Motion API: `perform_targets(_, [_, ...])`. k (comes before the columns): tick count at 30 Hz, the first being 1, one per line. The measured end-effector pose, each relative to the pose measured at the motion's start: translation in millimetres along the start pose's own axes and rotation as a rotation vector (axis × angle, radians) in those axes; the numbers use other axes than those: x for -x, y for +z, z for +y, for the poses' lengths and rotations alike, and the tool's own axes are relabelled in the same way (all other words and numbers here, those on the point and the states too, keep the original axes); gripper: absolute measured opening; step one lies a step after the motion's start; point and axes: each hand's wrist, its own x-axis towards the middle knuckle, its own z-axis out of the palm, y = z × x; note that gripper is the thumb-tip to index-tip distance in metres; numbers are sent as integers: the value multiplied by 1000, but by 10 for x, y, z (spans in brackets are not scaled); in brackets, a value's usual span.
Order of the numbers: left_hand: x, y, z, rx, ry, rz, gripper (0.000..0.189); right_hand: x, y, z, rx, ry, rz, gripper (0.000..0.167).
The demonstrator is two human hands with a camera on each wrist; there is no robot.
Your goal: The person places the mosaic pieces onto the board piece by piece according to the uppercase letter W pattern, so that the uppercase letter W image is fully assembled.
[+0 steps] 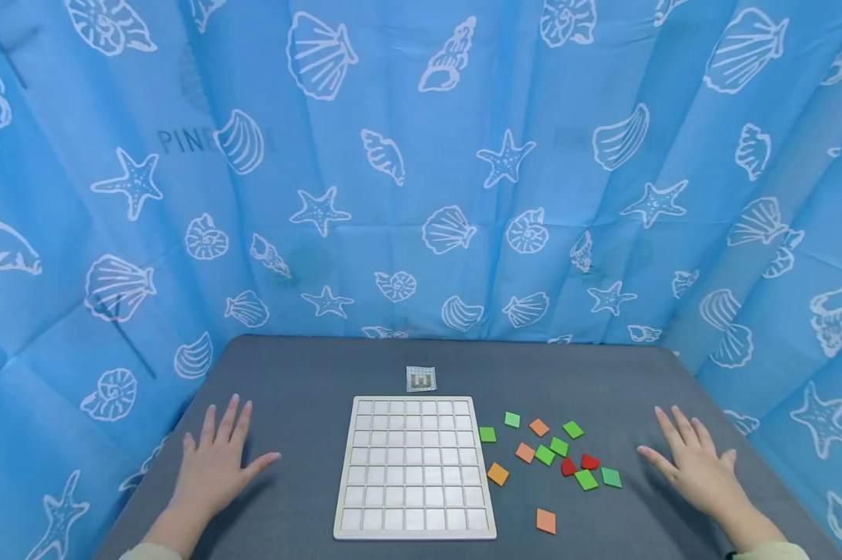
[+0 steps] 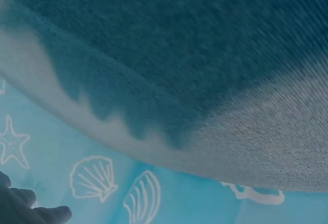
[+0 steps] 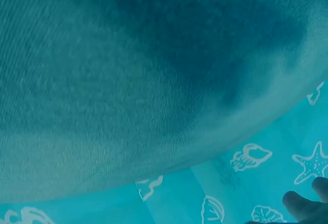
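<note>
With fingers spread, the left hand (image 1: pixel 214 467) hovers over the table left of a white grid board (image 1: pixel 414 468). The right hand (image 1: pixel 697 465), its fingers also spread, is at the right side of the table. Neither holds anything. Between the board and the right hand lie several flat tiles: green ones such as a green tile (image 1: pixel 586 480), orange ones such as an orange tile (image 1: pixel 546 521), and two red pieces, one a red piece (image 1: pixel 568 467). In the left wrist view, fingertips (image 2: pixel 54 214) show at the lower left; in the right wrist view, fingertips (image 3: pixel 297 203) show at the lower right.
A small patterned card or packet (image 1: pixel 421 379) with a brown mark lies just behind the board. The dark grey table (image 1: pixel 288 373) has rounded back corners. A blue curtain (image 1: pixel 407 194) with white shells and starfish hangs behind and at both sides.
</note>
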Motion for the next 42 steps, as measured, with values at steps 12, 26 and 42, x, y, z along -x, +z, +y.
perform_targets(12, [-44, 0, 235, 141, 66, -165, 101, 7, 32, -81, -160, -120, 25, 77])
perform_targets(26, [-4, 131, 499, 176, 317, -262, 99, 0, 73, -91, -332, -134, -112, 72])
perform_targets(42, [-109, 280, 657, 149, 481, -390, 109, -44, 109, 8, -456, -210, -259, 61])
